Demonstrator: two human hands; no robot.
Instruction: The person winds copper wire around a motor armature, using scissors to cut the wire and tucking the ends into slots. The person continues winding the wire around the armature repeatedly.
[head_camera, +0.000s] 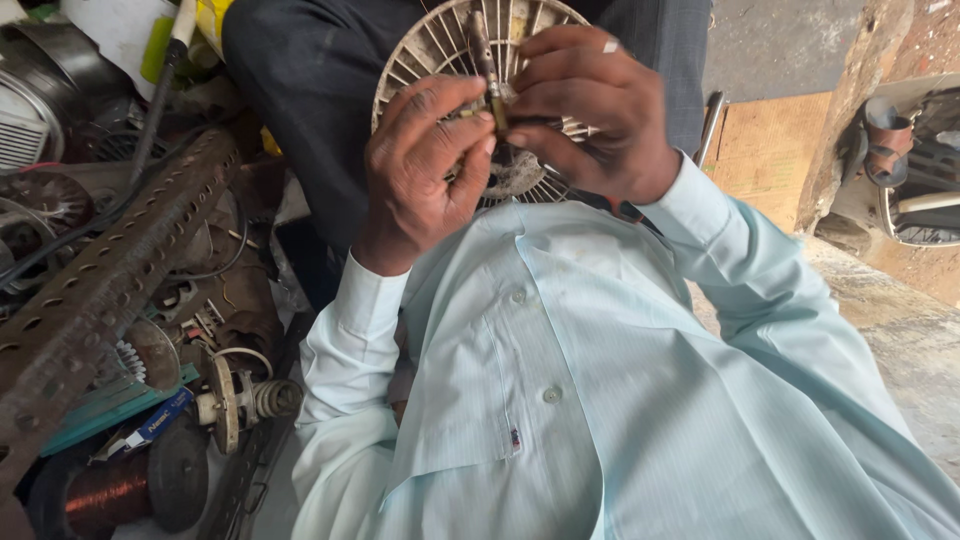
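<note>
Both hands held above lap w/ round slotted fan cover (440, 40) behind: left hand (420, 170) & right hand (590, 115) each pinch a thin metal shaft (487, 70); best gripped firmly, kept straight.

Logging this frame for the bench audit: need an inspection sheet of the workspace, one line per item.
Surface: no bench in view; work is held over the lap, pale blue shirt below.
Job's things: small brass-coloured shaft held in front of a round slotted fan grille.
Clutter: perforated rusty angle bar, copper wire spool, small motor part on the left.
Grips: left hand and right hand both pinch the shaft.
Cables: dark wires loose among the scrap.
Surroundings: concrete floor, fan parts at right.
</note>
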